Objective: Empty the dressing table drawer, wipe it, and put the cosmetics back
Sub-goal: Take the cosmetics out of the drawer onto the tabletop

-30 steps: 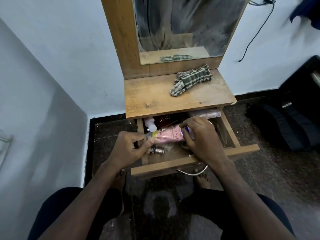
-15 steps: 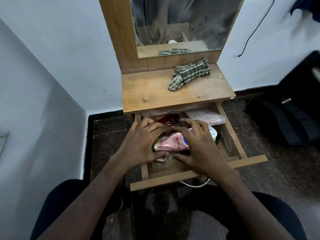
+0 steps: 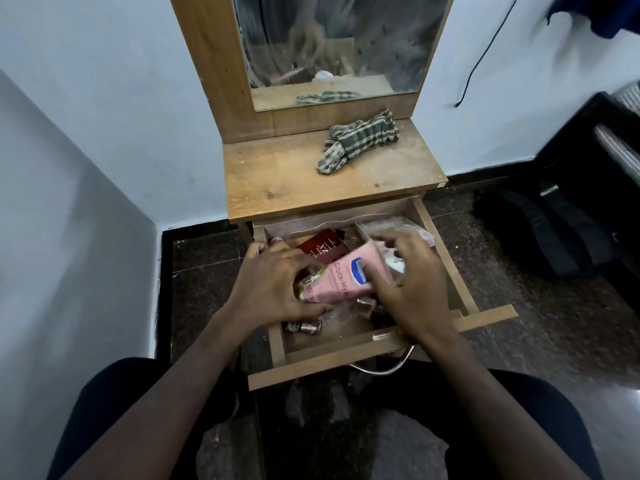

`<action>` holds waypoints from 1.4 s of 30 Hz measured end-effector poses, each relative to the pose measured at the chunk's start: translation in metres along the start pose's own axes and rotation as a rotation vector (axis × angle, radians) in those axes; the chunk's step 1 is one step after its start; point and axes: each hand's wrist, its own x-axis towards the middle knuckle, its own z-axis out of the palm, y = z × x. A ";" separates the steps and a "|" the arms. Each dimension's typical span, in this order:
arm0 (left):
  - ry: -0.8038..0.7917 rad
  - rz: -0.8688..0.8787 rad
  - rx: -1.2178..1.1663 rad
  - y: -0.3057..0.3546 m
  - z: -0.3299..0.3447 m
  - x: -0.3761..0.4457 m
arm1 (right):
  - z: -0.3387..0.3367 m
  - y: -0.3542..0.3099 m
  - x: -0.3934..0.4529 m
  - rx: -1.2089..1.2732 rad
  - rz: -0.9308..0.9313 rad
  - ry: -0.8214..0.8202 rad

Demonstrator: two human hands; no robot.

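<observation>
The drawer of the dressing table is shown pulled out, with the cosmetics not yet removed. A pink tube is gripped at its near end by the left hand, whose fingers are curled around it. The right hand is curled over the tube's far end and a white jar; motion blur makes it unclear which of the two is actually held, though the jar seems the likelier. A dark red box lies at the back of the drawer, a clear packet in the back right corner, and a small dark bottle near the front left. A checked cloth lies untouched on the table top below the mirror. The task is judged to be at its opening stage: emptying is only beginning, while wiping and restocking remain entirely to be done.
</observation>
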 end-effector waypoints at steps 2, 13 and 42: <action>0.086 -0.033 -0.189 0.000 -0.003 0.001 | -0.007 0.004 0.006 0.144 0.100 0.169; 0.478 -0.443 -0.828 0.030 -0.025 0.015 | 0.036 -0.020 0.024 0.255 -0.135 -0.198; 0.732 -0.686 -0.411 -0.088 -0.081 0.115 | 0.076 -0.017 0.042 0.063 -0.269 -0.135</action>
